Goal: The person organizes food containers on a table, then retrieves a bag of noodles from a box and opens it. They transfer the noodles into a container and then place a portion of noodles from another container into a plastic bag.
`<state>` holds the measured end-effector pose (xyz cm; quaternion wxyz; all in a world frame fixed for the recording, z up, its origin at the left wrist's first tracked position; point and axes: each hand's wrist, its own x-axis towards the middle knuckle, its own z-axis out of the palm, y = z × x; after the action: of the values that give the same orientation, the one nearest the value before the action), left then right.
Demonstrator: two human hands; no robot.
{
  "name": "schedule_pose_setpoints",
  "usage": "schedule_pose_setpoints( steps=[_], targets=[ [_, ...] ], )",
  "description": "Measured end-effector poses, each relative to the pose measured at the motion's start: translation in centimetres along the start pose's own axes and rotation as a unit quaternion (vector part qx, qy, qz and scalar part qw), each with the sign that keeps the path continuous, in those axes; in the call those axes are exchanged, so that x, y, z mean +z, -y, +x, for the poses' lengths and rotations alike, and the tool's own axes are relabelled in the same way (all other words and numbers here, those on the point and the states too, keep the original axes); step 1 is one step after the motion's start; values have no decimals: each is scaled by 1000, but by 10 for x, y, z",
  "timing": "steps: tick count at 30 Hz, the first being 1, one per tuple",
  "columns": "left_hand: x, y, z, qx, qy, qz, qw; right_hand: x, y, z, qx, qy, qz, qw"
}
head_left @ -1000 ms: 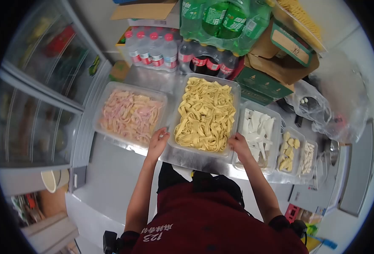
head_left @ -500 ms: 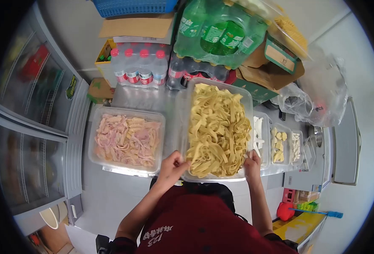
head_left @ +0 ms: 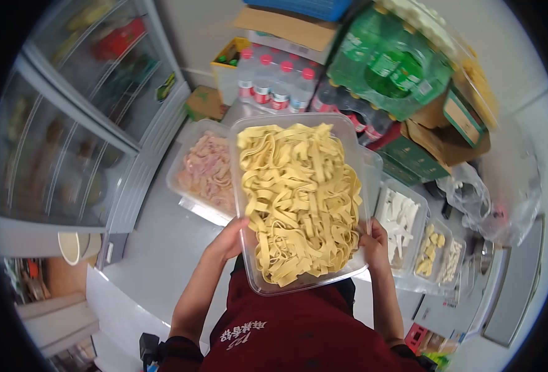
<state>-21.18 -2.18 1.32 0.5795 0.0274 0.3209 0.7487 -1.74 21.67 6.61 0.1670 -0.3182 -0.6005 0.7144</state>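
A clear plastic container [head_left: 346, 130] full of wide yellow noodle-like strips [head_left: 302, 198] is held up in front of my body, beyond the table's front edge. My left hand [head_left: 227, 240] grips its left wall near the lower corner. On the opposite side my right hand [head_left: 375, 243] clasps the right wall, fingers curled at the rim. Partly hidden behind the container, a second clear tub [head_left: 178, 170] holds pale pinkish strips of meat-like food [head_left: 207, 167]. Beyond my right hand is a tub of white strips [head_left: 400, 220].
Smaller tubs with yellow pieces [head_left: 430, 251] and white pieces [head_left: 452, 261] stand on the right. Pink-capped bottles [head_left: 280, 87], a green bottle pack [head_left: 388, 68] and an open carton [head_left: 432, 146] line the back. A glass-door fridge [head_left: 131, 146] is on the left.
Both hands have lifted the container of yellow strips off the table toward me, and it now overlaps the pinkish tub. The view has turned left, showing more of the fridge.
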Motion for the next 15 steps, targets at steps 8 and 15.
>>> schedule_pose_setpoints(
  steps=[8, 15],
  targets=[
    [-22, 34, -124, 274, -234, -93, 928, 95, -1, 53, 58, 213, 59, 973],
    [-47, 89, -238, 517, -423, -138, 731, 123, -109, 94, 326, 141, 162, 921]
  ],
)
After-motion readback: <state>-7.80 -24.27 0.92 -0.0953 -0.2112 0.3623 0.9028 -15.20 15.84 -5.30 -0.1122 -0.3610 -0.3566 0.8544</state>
